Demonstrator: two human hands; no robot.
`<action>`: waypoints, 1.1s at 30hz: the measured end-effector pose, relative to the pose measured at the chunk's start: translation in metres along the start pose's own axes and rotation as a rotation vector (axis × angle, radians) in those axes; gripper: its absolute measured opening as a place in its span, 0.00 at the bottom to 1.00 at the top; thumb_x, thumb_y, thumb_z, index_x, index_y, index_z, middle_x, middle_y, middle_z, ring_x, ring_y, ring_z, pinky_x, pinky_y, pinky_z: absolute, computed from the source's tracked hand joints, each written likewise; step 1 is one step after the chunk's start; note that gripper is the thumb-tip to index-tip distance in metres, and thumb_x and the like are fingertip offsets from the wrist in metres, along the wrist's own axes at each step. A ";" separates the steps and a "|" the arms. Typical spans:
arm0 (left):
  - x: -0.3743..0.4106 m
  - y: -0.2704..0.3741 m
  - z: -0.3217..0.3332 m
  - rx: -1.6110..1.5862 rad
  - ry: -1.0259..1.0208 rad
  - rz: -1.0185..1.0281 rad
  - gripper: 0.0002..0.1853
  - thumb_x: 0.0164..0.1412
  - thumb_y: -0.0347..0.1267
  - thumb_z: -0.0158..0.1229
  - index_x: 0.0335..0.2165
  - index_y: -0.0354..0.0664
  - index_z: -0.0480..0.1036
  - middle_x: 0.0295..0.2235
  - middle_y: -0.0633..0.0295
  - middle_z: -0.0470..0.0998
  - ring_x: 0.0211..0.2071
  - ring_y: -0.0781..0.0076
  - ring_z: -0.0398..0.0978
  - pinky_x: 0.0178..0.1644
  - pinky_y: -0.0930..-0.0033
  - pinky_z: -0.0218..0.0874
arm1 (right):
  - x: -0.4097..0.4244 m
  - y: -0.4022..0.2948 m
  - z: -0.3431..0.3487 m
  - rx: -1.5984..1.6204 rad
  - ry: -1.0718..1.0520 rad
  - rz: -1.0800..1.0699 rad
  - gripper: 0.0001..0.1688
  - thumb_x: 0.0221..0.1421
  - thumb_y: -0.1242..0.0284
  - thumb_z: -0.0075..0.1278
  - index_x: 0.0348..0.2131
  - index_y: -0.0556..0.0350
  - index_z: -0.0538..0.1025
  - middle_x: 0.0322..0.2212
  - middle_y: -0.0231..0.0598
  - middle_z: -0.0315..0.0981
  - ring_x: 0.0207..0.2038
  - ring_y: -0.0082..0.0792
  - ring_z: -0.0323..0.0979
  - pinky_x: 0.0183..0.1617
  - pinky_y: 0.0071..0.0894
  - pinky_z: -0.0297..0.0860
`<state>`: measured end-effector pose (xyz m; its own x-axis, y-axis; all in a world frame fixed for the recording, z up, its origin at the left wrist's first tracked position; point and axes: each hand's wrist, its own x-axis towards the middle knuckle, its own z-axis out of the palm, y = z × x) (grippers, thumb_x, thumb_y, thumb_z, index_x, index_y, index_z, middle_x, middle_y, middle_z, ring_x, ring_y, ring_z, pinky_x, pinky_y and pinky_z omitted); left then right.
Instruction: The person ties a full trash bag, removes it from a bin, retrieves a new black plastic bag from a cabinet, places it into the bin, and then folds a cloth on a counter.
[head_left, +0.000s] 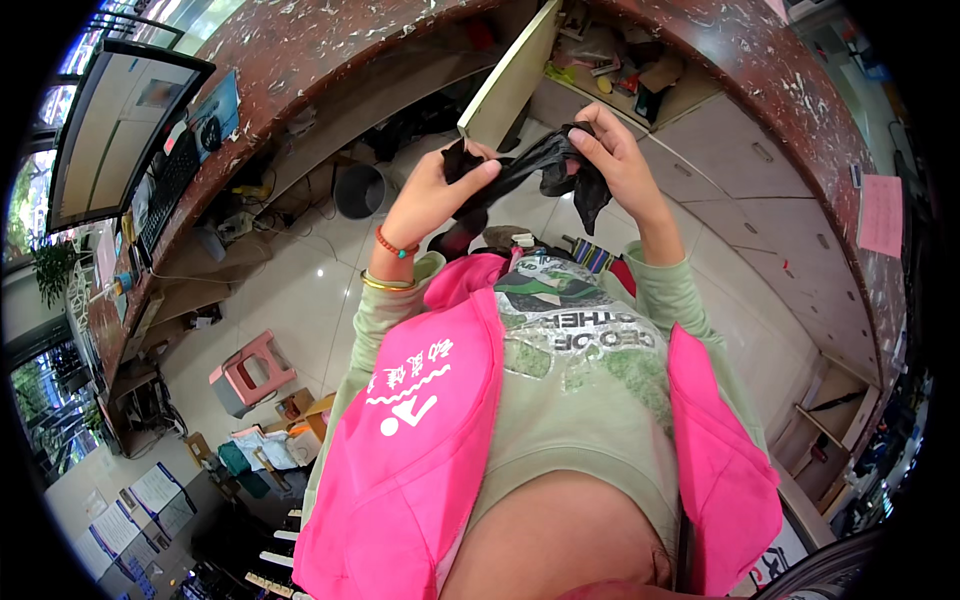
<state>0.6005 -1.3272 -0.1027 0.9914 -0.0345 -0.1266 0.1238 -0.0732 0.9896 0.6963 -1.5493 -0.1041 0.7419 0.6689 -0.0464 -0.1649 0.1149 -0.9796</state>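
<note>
A thin black plastic bag (551, 154) is stretched between my two hands in front of my chest. My left hand (442, 184), with a red bead bracelet and a gold bangle at the wrist, grips one bunched end under the thumb. At the other end, my right hand (611, 154) pinches the film between thumb and fingers, and a loose flap hangs below it. A dark round bin (360, 192) stands on the floor beyond my left hand. The open cabinet door (514, 71) rises just past both hands.
A red marbled counter (300, 64) curves around, with a monitor (124, 135) and keyboard (169, 191) at left. The open cabinet (667, 82) holds clutter. A pink plastic stool (259, 367) and several boxes and bags (274, 446) sit on the tiled floor at left.
</note>
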 end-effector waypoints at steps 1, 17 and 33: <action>0.002 0.002 0.007 -0.074 -0.012 0.072 0.10 0.53 0.33 0.57 0.24 0.40 0.65 0.32 0.66 0.74 0.30 0.85 0.64 0.32 0.79 0.57 | 0.000 0.001 0.000 -0.013 0.002 -0.031 0.09 0.55 0.72 0.47 0.33 0.56 0.64 0.27 0.24 0.64 0.30 0.15 0.62 0.32 0.15 0.61; 0.002 0.013 0.035 0.108 0.238 0.093 0.07 0.50 0.28 0.59 0.24 0.33 0.72 0.19 0.71 0.71 0.23 0.88 0.64 0.28 0.83 0.56 | -0.009 -0.015 0.022 -0.512 0.142 -0.134 0.13 0.46 0.76 0.53 0.35 0.59 0.72 0.27 0.31 0.70 0.28 0.16 0.66 0.31 0.16 0.63; -0.011 0.015 0.047 0.416 0.586 0.211 0.11 0.49 0.29 0.60 0.20 0.32 0.68 0.14 0.66 0.65 0.20 0.86 0.57 0.23 0.80 0.52 | 0.017 0.050 -0.027 -0.998 0.594 -0.272 0.07 0.41 0.80 0.48 0.27 0.61 0.74 0.25 0.47 0.71 0.29 0.47 0.70 0.32 0.36 0.64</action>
<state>0.5894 -1.3751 -0.0899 0.8675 0.4385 0.2349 0.0173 -0.4985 0.8667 0.7181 -1.5523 -0.1592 0.9024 0.2359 0.3606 0.4273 -0.5975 -0.6786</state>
